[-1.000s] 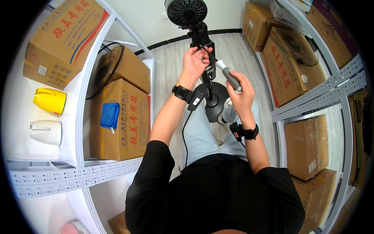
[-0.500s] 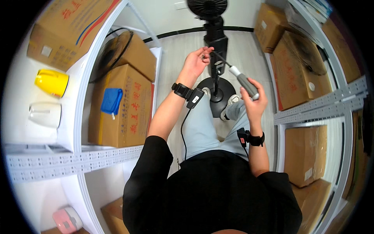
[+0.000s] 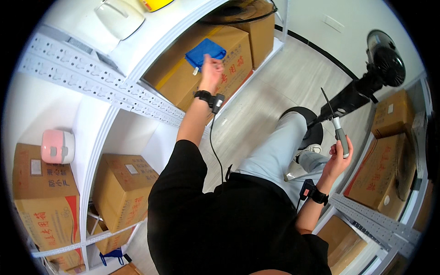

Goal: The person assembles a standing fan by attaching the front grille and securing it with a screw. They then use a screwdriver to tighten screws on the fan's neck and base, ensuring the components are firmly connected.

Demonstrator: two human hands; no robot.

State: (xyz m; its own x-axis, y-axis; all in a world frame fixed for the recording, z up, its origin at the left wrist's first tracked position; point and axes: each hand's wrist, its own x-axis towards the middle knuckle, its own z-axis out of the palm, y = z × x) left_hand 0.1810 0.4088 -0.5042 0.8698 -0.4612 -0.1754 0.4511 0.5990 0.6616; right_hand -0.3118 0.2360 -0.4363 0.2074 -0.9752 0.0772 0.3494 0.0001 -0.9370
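Observation:
My right hand is wrapped round the grey handle of a screwdriver, whose dark shaft points up and away from me. Beyond its tip leans the black column of a pedestal fan, with a bare motor head and a round base on the floor by my feet. My left hand is over the near edge of a folded blue cloth on a cardboard box. Its fingers are curled and slightly blurred; what they hold is too small to make out.
A white shelf on my left bears a white kettle, a yellow container and, lower, a pink-and-white appliance. A black round fan grille lies on the boxes. Cartons fill the right shelf. Cables hang from both wrist bands.
My view has turned left. My left hand has left the fan's column and reached over to the blue cloth. The right hand still holds the screwdriver, now more upright and farther from the left hand.

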